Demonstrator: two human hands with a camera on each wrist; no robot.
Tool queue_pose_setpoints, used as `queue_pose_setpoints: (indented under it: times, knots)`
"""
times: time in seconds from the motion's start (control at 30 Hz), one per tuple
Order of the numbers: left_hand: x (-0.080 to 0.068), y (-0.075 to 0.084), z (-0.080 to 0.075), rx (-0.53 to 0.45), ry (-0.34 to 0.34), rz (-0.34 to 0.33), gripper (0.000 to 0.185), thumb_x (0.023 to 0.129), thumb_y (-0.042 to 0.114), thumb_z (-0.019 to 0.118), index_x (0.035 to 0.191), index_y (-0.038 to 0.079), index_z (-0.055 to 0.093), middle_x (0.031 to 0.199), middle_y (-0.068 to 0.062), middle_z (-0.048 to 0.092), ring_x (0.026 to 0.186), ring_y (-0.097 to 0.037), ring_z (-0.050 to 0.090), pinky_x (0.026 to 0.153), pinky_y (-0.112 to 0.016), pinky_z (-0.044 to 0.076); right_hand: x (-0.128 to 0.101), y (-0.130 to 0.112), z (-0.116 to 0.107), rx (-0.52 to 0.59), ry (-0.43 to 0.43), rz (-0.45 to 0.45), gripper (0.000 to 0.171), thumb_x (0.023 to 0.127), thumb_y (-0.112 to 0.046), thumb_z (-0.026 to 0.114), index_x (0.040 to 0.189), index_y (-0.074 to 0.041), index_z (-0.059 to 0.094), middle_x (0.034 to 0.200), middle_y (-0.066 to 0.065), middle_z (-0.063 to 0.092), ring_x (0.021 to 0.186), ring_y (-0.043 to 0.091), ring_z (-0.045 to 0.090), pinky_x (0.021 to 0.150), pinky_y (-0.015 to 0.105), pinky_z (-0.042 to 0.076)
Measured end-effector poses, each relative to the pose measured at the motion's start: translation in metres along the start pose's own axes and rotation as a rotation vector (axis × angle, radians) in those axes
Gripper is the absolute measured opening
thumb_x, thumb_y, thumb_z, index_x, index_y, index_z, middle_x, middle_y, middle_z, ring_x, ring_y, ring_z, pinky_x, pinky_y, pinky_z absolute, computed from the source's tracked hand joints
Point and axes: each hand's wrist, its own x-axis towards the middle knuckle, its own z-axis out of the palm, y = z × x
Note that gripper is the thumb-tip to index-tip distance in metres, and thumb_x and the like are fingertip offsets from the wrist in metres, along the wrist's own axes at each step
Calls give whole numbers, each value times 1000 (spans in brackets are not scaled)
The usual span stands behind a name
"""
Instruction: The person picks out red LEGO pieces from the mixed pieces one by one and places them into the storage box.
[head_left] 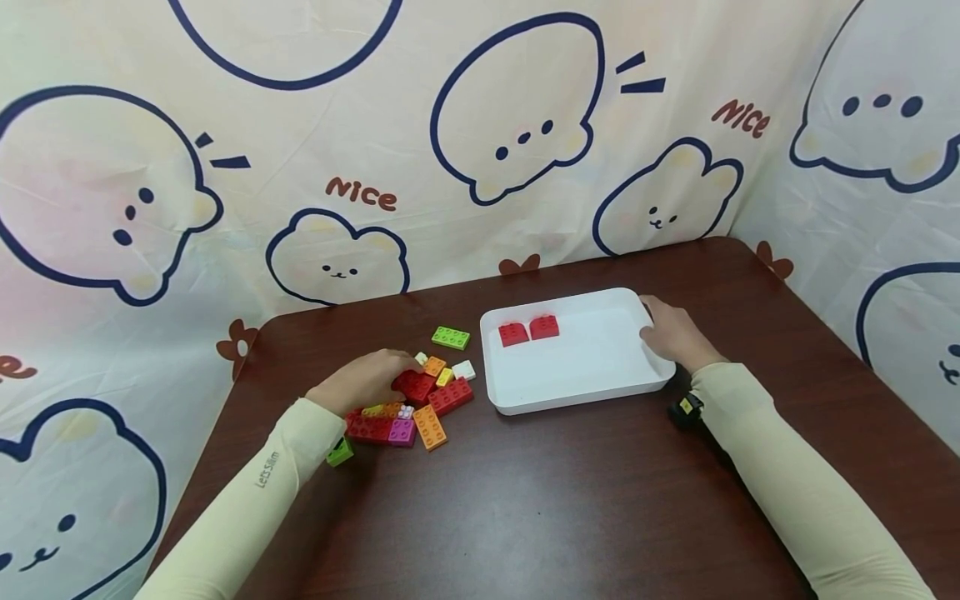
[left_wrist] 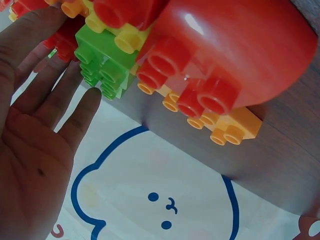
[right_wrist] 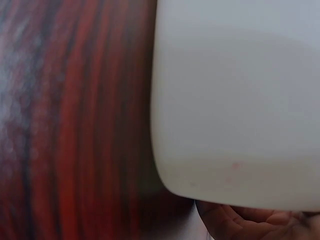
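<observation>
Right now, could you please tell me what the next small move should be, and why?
I would probably have the left hand pinch the red brick right by it and lift it toward the white tray: that hand is at the pile, two red bricks lie in the tray, and the right hand holds the tray's right end.

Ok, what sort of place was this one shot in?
Probably a makeshift indoor tabletop set-up, perhaps a play or recording corner: a dark wood-grained table backed by a cartoon-printed sheet, with colourful toy bricks and a white tray on it.
</observation>
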Motion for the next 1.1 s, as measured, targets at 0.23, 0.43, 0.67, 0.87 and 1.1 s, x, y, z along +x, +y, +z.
queue_pose_setpoints:
  times: [0.23,0.43,0.67,0.87,1.1]
  knots:
    - [-2,1,-2,0,2,18,55,77,14,90,129,16,71,122,-4,70,112,-26,66,92,-40,57,-1,0,1,4,0,8,64,100,-5,47,156,9,20,154,35,30,139,51,33,112,64,31]
    - [-4,1,-3,16,2,19,56,78,15,90,130,17,70,122,-5,70,113,-26,66,92,-41,57,-1,0,1,6,2,-1,63,100,-5,46,156,9,20,154,35,29,139,51,33,112,64,31]
    - [-6,2,-8,18,29,54,50,81,15,87,128,19,72,126,-6,68,118,-29,63,94,-43,56,-1,-1,0,6,4,1,63,99,-5,46,156,9,21,154,35,30,139,51,34,112,63,31]
    - [-10,4,-14,28,63,86,46,83,14,86,126,20,73,128,-7,66,120,-30,62,92,-42,57,0,-2,-2,0,3,5,64,99,-5,47,156,9,20,154,35,29,139,51,34,112,64,31]
    - [-11,10,-20,8,80,105,44,82,9,85,124,18,74,131,-10,63,122,-32,60,89,-41,58,-1,-1,0,4,-3,14,64,100,-5,47,156,9,20,155,35,29,140,51,33,112,64,30]
